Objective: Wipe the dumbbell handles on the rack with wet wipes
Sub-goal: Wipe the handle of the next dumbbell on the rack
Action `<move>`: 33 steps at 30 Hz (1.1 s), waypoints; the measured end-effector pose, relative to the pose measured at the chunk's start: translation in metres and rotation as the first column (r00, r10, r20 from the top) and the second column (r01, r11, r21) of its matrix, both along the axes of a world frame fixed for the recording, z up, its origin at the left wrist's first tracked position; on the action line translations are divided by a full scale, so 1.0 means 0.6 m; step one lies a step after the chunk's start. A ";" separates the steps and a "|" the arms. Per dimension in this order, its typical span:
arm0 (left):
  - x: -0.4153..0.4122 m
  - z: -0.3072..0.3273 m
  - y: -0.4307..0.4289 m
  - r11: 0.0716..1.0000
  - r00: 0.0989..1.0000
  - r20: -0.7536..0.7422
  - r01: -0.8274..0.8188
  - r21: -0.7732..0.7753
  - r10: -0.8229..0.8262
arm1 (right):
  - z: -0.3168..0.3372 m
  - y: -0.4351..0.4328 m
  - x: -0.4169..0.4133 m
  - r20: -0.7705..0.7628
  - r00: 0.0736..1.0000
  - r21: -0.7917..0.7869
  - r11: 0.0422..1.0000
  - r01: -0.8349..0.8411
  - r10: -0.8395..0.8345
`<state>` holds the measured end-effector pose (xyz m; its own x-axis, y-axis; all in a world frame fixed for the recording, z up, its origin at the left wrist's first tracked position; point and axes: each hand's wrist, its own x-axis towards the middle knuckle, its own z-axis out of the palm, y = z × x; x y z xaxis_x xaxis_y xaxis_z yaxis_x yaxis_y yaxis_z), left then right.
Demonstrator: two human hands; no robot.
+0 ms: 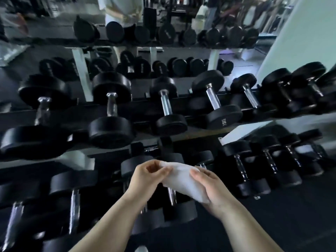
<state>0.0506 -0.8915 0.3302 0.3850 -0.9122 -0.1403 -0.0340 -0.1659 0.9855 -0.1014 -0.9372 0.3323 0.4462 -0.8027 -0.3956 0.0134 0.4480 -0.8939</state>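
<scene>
A white wet wipe is held between both my hands in front of the rack's lower tier. My left hand pinches its upper left edge. My right hand grips its right side from below. The black dumbbell rack runs across the view, its upper tier carrying several black dumbbells with chrome handles. One chrome handle sits near the middle and another handle to its right. A lower-tier handle shows just under the wipe.
More dumbbells fill the lower tier to the right and left. A mirror behind the rack reflects the dumbbells and a person in a light top. A white pillar stands at the right. Dark rubber floor lies below.
</scene>
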 end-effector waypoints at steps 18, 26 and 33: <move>-0.053 -0.005 -0.382 0.998 0.992 0.111 0.062 0.017 -0.064 | 0.008 -0.352 -0.071 0.148 0.960 0.226 0.953 0.202 -0.238; -0.105 -0.026 -0.487 0.996 0.974 0.224 -0.005 0.084 -0.014 | 0.079 -0.589 -0.137 -0.025 0.951 -0.256 0.921 0.292 -0.309; -0.124 -0.072 -0.509 0.980 0.949 0.298 0.045 0.193 -0.102 | -0.003 -0.693 -0.069 -0.430 0.890 -0.743 0.620 -0.253 -0.152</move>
